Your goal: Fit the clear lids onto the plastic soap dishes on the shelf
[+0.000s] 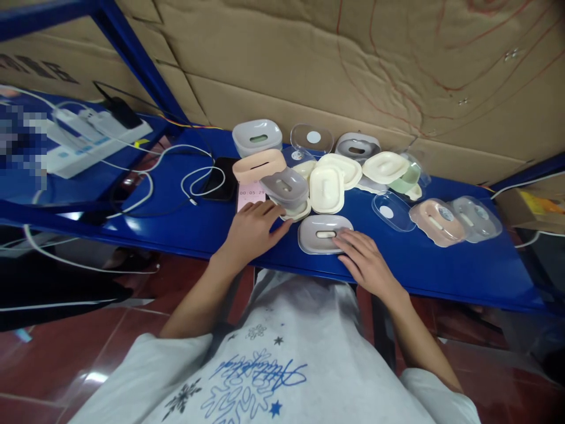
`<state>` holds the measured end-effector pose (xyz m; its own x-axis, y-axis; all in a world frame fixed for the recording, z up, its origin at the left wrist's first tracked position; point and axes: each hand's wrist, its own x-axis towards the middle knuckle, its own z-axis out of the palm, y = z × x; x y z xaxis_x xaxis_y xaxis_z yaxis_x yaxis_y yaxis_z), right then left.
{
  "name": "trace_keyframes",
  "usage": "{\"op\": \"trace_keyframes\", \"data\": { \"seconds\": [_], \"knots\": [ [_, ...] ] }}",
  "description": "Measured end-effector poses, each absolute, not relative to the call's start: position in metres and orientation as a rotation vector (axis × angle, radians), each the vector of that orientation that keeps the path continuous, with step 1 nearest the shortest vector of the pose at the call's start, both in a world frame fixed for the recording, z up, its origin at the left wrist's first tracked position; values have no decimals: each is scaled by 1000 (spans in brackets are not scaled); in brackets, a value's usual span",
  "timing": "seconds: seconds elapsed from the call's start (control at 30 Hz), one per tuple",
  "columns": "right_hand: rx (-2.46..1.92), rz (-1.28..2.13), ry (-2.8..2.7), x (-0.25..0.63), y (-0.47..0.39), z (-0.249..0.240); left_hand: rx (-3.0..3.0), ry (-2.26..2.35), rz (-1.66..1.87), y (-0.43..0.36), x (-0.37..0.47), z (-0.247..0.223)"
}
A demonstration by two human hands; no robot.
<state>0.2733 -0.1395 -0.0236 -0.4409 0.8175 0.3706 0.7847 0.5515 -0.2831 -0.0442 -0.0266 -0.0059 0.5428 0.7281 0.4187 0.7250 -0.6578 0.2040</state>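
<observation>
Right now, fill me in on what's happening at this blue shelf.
A person in a white shirt stands at the blue shelf, both hands flat on it. The right hand lies against the near edge of a grey tray with a slot in its middle. The left hand reaches to a tilted grey dish resting on a cream piece. Behind is a heap of cream, pink, grey and clear soap-dish parts. A phone timer and white cables lie to the left.

A blue metal table (441,265) stands against a wall of brown cardboard sheets (353,65). Beneath the table lies a glossy red tiled floor (88,347), reflecting light.
</observation>
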Motion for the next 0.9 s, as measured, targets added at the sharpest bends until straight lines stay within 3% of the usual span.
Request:
{"op": "trace_keyframes", "data": {
  "seconds": [0.3, 0.6, 0.77, 0.9],
  "knots": [
    [-1994, -331, -1828, 356, -132, -29, 2684, 1081, 697, -8, -29, -15],
    [-1539, 273, -1142, 328, -143, 1, 2590, 677, 804, -48, -16, -17],
    [-1504, 695, -1260, 301, -120, -10, 2486, 573, 747, -47, -17, -22],
    [-1559, 650, -1477, 278, -116, -22, 2492, 550, 731, -49, -19, -22]
  ]
}}
